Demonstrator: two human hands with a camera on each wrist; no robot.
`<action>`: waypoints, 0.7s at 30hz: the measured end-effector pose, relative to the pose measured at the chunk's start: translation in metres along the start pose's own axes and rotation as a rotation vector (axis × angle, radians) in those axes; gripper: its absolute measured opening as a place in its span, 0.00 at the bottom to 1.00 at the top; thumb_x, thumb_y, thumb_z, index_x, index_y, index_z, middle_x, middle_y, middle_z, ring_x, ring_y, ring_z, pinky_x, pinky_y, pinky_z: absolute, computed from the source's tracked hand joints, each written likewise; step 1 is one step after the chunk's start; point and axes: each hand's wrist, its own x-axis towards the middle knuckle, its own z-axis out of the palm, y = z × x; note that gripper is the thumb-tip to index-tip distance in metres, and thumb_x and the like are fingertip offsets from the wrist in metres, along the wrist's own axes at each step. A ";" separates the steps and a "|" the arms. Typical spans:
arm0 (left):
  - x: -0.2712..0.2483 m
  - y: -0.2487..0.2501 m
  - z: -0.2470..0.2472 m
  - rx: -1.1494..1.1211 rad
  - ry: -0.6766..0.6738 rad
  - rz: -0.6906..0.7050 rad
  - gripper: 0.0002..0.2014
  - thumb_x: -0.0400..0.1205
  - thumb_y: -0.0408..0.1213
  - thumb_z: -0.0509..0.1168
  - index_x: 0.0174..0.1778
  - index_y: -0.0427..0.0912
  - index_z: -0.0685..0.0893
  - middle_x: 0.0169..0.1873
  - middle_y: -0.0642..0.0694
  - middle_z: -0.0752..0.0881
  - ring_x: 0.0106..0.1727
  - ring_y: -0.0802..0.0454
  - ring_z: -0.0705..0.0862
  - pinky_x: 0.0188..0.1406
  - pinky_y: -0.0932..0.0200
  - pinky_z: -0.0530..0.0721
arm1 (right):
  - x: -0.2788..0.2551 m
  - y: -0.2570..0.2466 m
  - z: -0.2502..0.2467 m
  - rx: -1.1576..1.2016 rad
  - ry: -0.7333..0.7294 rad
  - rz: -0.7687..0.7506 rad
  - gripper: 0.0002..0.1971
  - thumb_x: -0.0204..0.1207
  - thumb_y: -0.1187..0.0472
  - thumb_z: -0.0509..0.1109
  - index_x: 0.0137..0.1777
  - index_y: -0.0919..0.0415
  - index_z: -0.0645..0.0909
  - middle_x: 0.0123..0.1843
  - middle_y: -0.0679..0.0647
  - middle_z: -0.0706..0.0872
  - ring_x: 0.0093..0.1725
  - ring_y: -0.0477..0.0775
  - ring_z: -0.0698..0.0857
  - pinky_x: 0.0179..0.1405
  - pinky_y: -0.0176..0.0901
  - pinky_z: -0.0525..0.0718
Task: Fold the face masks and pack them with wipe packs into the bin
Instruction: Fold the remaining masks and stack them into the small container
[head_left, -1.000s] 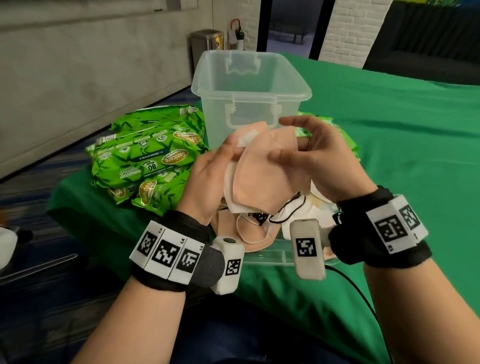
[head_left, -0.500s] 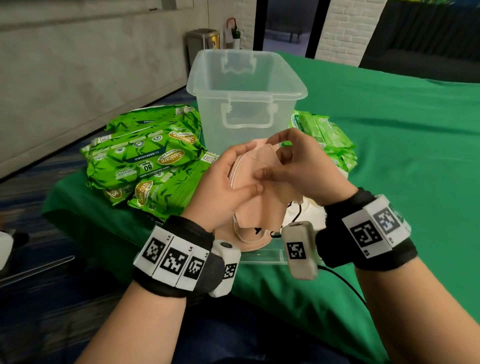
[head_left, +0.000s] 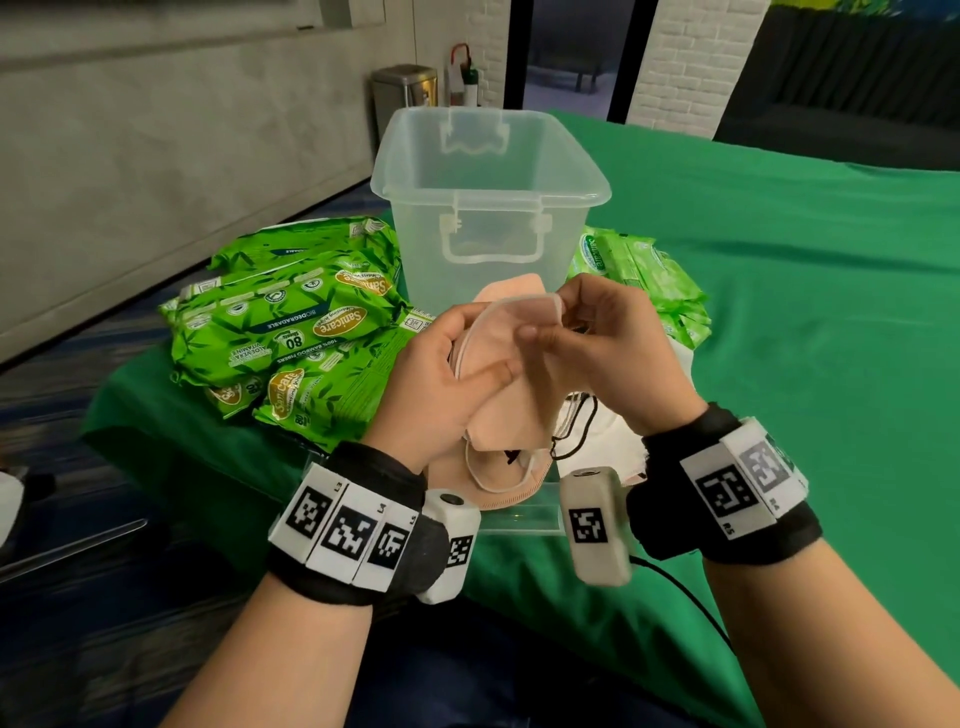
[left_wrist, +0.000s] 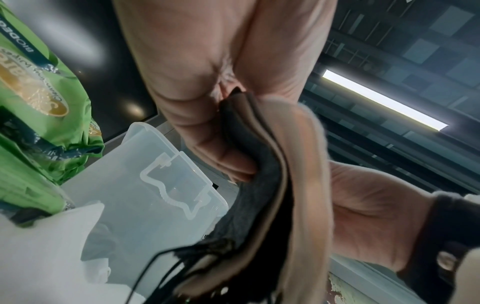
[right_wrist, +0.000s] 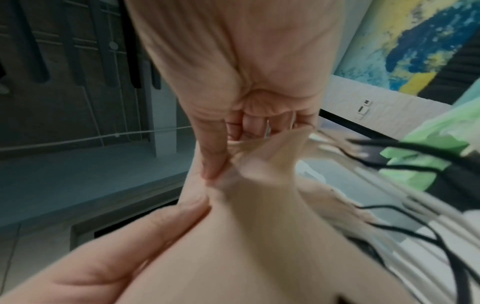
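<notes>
Holding a peach face mask (head_left: 511, 374) between them, both hands are raised just in front of the clear plastic bin (head_left: 488, 208). Left hand (head_left: 441, 384): fingers curled behind the mask, thumb pressed across its front, so the mask is gripped along its left edge. Right hand (head_left: 608, 348): thumb and forefinger pinch the mask's upper right corner by the pale edging; the other fingers are curled. The right wrist view confirms that pinch on a bunched fold of the fabric (right_wrist: 249, 185). The left wrist view shows the left hand's fingers (left_wrist: 226, 160) closed on layered peach and dark material (left_wrist: 262, 185). The mask is partly folded and off the green surface (head_left: 779, 312). Below the hands, nearer the person than the bin, lies a pile of further masks (head_left: 509, 478), peach and white, with black ear loops (head_left: 576, 431) trailing. The bin stands upright and without a lid; something pale lies inside, but what it is cannot be told. Left of the bin is a stack of dark green wipe packs (head_left: 291, 322). Right of the bin, light green wipe packs (head_left: 644, 270) lie partly behind the right hand.
</notes>
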 end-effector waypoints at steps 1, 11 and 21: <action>0.000 0.000 0.001 -0.011 0.007 -0.002 0.15 0.68 0.37 0.70 0.49 0.56 0.79 0.42 0.58 0.86 0.43 0.66 0.83 0.49 0.63 0.82 | 0.000 0.000 0.001 0.066 0.012 0.016 0.15 0.67 0.72 0.76 0.31 0.57 0.73 0.30 0.55 0.79 0.31 0.47 0.74 0.31 0.34 0.71; -0.001 0.001 0.005 -0.065 0.025 0.015 0.11 0.76 0.41 0.63 0.53 0.56 0.80 0.47 0.59 0.86 0.47 0.66 0.84 0.50 0.66 0.80 | 0.004 0.008 0.009 0.184 0.168 0.036 0.15 0.71 0.71 0.74 0.46 0.53 0.72 0.38 0.58 0.81 0.35 0.51 0.78 0.33 0.41 0.77; 0.000 0.006 0.001 -0.059 -0.075 0.164 0.24 0.81 0.26 0.53 0.68 0.58 0.69 0.67 0.66 0.73 0.70 0.71 0.72 0.71 0.70 0.66 | 0.006 0.016 0.014 0.074 -0.038 0.072 0.14 0.77 0.52 0.66 0.54 0.62 0.75 0.48 0.53 0.83 0.46 0.45 0.80 0.47 0.48 0.80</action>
